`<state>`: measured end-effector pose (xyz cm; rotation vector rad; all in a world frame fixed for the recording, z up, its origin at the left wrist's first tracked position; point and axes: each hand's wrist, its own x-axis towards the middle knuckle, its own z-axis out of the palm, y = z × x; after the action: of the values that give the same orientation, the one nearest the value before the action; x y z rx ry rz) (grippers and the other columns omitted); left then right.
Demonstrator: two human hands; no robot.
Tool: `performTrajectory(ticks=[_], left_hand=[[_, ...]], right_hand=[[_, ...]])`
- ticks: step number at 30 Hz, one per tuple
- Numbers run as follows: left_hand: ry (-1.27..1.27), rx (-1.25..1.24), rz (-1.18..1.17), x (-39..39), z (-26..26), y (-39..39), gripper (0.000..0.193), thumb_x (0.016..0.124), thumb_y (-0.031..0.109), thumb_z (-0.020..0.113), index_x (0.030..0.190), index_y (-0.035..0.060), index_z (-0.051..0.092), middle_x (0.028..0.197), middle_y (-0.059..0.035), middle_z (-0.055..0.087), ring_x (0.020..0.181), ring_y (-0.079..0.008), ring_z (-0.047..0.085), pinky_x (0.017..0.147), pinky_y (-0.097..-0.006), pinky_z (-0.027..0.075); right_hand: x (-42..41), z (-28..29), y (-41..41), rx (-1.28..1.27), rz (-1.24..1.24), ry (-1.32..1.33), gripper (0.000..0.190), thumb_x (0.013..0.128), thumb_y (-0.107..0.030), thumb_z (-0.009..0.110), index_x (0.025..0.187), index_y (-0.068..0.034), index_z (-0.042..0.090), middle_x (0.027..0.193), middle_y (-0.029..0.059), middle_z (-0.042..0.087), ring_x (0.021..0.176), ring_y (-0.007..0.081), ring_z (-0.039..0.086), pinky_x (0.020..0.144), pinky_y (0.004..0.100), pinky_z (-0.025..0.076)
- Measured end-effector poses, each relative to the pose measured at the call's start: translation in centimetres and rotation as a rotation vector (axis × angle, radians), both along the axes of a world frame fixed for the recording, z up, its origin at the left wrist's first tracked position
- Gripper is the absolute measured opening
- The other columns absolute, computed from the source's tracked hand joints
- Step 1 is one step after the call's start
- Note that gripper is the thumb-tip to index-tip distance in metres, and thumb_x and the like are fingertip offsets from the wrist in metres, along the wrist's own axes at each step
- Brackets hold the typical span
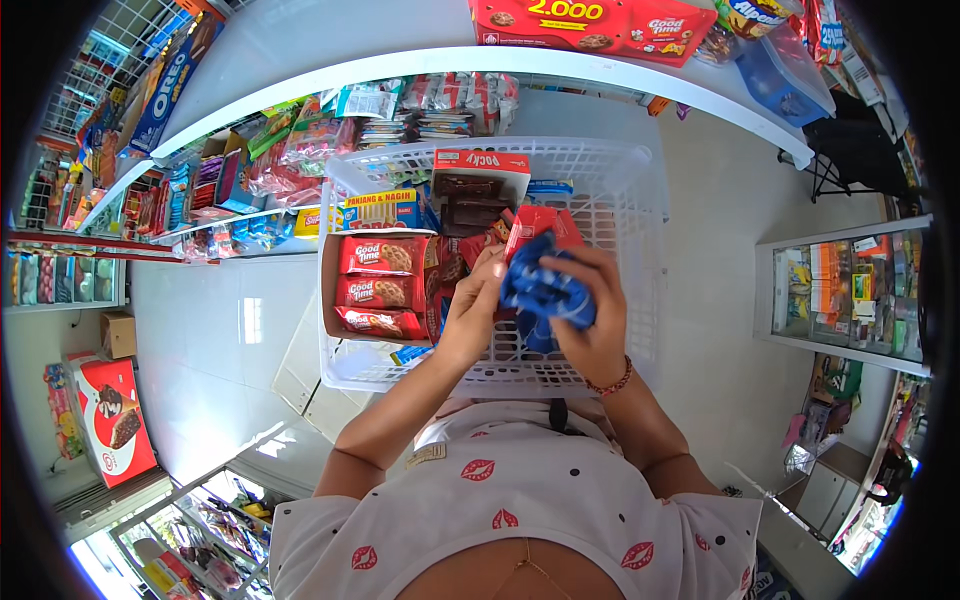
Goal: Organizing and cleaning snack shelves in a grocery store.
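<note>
My right hand [600,322] grips a crumpled blue patterned cloth [551,289], pressed against a red package [534,222]. My left hand [472,307] holds that package by its left side; the cloth hides its lower part. Both hands are over a white plastic basket [570,384] with slotted walls. At the basket's left, an open carton holds red Good Time cookie packs [381,291]. Behind my left hand stands an open Pocky box [517,180] with dark packs inside. A blue and yellow wafer box [382,214] is beside it.
Beyond the basket, a white shelf [360,73] curves across, carrying a red Good Time carton [592,30] on top and bagged snacks [461,97] below. An Oreo box [171,86] is at upper left. A glass display case [847,292] stands right, over pale floor tiles [705,300].
</note>
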<state>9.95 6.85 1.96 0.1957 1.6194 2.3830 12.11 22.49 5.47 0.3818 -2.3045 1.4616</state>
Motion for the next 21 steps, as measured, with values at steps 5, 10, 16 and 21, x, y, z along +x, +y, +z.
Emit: performTrajectory(ticks=[5,10,16,21], left_hand=[[-0.07,-0.057,0.068,0.0,0.2,-0.1,0.031,0.099,0.023,0.04,0.105,-0.002,0.058,0.104,-0.0024,0.051,0.093,-0.0088,0.045,0.087,-0.0215,0.034],[-0.363,0.227,0.08,-0.5,0.3,-1.0,0.032,0.098,0.03,0.043,0.111,0.0051,0.058,0.097,-0.0008,0.062,0.087,-0.0067,0.057,0.079,-0.0212,0.045],[-0.239,0.09,0.001,-0.3,0.0,0.0,0.035,0.099,0.029,0.042,0.109,0.0012,0.06,0.098,0.0004,0.062,0.089,-0.0041,0.053,0.082,-0.021,0.042],[-0.18,0.018,0.032,0.1,-0.2,-0.1,0.033,0.099,0.027,0.043,0.105,-0.0005,0.061,0.096,0.0011,0.061,0.088,-0.003,0.049,0.083,-0.021,0.041]], right_hand=[[-0.8,-0.3,0.3,-0.018,-0.055,-0.038,0.041,0.067,0.0,0.065,0.108,-0.007,0.062,0.108,0.0133,0.054,0.1,0.0299,0.055,0.087,0.0362,0.044],[-0.3,-0.5,-0.5,0.101,0.398,-0.144,0.045,0.061,0.001,0.064,0.104,-0.01,0.063,0.104,0.0104,0.053,0.097,0.0313,0.054,0.085,0.0378,0.045],[-0.6,-0.4,0.4,0.001,-0.094,0.025,0.046,0.065,0.003,0.063,0.11,-0.007,0.061,0.105,0.0146,0.054,0.097,0.0314,0.055,0.085,0.0358,0.045],[-0.8,-0.4,0.8,-0.021,-0.098,-0.007,0.04,0.068,0.001,0.065,0.107,-0.007,0.062,0.107,0.0141,0.054,0.099,0.0311,0.055,0.087,0.0366,0.044]])
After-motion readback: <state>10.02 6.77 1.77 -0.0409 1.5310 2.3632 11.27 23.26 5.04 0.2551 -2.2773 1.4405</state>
